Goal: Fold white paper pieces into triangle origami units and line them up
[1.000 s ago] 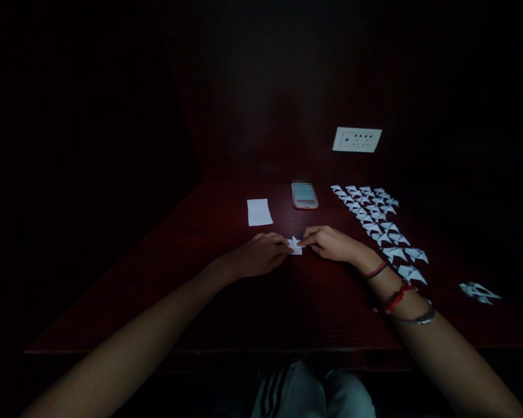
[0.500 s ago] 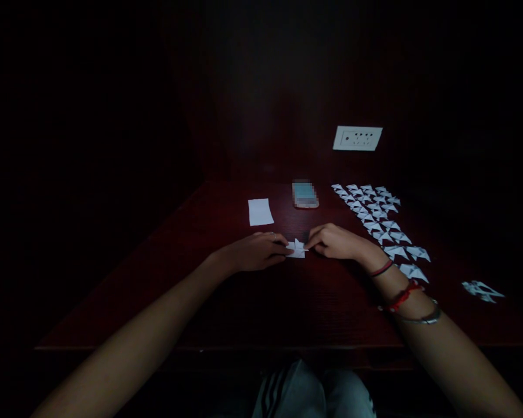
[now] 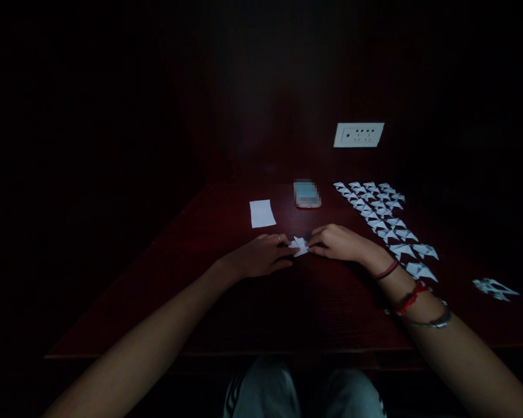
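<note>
The left hand (image 3: 261, 256) and the right hand (image 3: 336, 242) meet at the middle of the dark red bench (image 3: 287, 313). The fingers of both are closed in a pinch on one small folded paper piece (image 3: 298, 246), which is low between them; I cannot tell if it touches the bench. Behind the hands lie a blank paper slip (image 3: 262, 213) and a phone (image 3: 307, 194), and to the right two rows of folded paper pieces (image 3: 386, 220) run toward the wall, under a white wall socket (image 3: 358, 134)
</note>
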The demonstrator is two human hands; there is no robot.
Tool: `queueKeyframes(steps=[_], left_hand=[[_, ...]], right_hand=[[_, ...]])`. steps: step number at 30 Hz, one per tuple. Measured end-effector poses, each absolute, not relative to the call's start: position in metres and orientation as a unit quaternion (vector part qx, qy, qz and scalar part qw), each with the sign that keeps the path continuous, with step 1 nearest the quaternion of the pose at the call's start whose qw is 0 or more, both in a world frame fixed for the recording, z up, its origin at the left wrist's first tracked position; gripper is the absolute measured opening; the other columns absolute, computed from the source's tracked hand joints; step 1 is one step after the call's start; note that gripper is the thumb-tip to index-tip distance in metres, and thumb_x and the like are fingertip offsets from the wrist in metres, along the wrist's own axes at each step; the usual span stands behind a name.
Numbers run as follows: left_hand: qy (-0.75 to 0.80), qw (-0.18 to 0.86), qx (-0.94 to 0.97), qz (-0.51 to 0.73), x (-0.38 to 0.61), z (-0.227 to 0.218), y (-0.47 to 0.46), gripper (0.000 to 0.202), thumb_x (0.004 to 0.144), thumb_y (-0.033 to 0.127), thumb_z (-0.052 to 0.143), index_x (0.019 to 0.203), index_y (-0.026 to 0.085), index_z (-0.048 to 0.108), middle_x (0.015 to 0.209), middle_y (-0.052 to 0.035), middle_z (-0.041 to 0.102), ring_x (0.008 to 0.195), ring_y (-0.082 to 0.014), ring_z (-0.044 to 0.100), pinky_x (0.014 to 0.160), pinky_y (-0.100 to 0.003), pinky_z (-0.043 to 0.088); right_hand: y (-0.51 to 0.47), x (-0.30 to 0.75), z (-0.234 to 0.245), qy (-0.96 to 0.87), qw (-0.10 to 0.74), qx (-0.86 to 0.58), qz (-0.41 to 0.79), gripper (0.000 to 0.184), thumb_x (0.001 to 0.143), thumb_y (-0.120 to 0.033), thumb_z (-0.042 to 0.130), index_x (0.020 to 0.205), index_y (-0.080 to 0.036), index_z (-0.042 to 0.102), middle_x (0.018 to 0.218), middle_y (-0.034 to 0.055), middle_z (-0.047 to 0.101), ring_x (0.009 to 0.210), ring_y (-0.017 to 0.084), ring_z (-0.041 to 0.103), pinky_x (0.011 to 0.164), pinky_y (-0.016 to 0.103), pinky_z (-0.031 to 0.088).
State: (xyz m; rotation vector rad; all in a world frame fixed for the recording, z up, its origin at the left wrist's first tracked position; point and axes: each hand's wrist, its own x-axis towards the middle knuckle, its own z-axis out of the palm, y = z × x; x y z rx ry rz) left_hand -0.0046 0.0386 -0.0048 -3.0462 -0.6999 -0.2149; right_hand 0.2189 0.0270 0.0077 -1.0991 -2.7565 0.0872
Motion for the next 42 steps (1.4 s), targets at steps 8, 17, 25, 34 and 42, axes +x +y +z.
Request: queueKeyframes(steps=[8, 17, 25, 34, 42], left_hand=[[-0.209, 0.05, -0.971, -0.104, 0.0, 0.001, 0.038, 0.029, 0.084, 0.025, 0.04, 0.112, 0.024, 0.045, 0.112, -0.0063, 0.041, 0.103, -0.0195, 0.038, 0.087, -0.034, 0.028], [-0.189, 0.02, -0.98, -0.066, -0.004, -0.006, 0.041, 0.034, 0.087, 0.027, 0.034, 0.12, 0.02, 0.035, 0.124, -0.0048, 0.037, 0.115, -0.0172, 0.03, 0.093, -0.032, 0.025], [-0.2, 0.029, -0.976, -0.084, -0.005, -0.002, 0.039, 0.029, 0.086, 0.03, 0.035, 0.111, 0.02, 0.046, 0.108, -0.0046, 0.046, 0.097, -0.0155, 0.045, 0.084, -0.028, 0.033], [-0.192, 0.047, -0.976, -0.086, -0.005, -0.002, 0.041, 0.028, 0.084, 0.027, 0.038, 0.11, 0.021, 0.048, 0.119, -0.0047, 0.041, 0.107, -0.018, 0.039, 0.09, -0.032, 0.028], [-0.178, 0.009, -0.981, -0.076, -0.003, -0.004, 0.043, 0.028, 0.084, 0.02, 0.037, 0.111, 0.019, 0.045, 0.115, -0.0036, 0.047, 0.111, -0.0158, 0.037, 0.091, -0.029, 0.028]], right_hand=[[0.029, 0.221, 0.004, -0.922, 0.09, -0.376, 0.028, 0.026, 0.077, -0.028, 0.047, 0.098, -0.019, 0.059, 0.086, 0.0054, 0.056, 0.076, 0.014, 0.053, 0.065, 0.025, 0.037], [0.026, 0.216, 0.009, -0.921, 0.116, -0.369, 0.044, 0.023, 0.074, -0.029, 0.051, 0.09, -0.016, 0.062, 0.084, 0.0054, 0.058, 0.076, 0.014, 0.053, 0.067, 0.024, 0.037], [0.026, 0.213, 0.006, -0.927, 0.124, -0.345, 0.071, 0.017, 0.077, -0.016, 0.045, 0.082, -0.015, 0.061, 0.079, 0.0036, 0.056, 0.072, 0.011, 0.051, 0.065, 0.022, 0.035], [0.031, 0.209, -0.002, -0.913, 0.135, -0.384, 0.021, 0.019, 0.082, -0.021, 0.037, 0.079, -0.013, 0.054, 0.076, 0.0045, 0.051, 0.068, 0.011, 0.047, 0.063, 0.023, 0.035], [0.034, 0.205, -0.009, -0.895, 0.145, -0.423, 0.001, 0.02, 0.083, -0.023, 0.034, 0.078, -0.013, 0.051, 0.075, 0.0053, 0.051, 0.067, 0.011, 0.047, 0.063, 0.023, 0.035]])
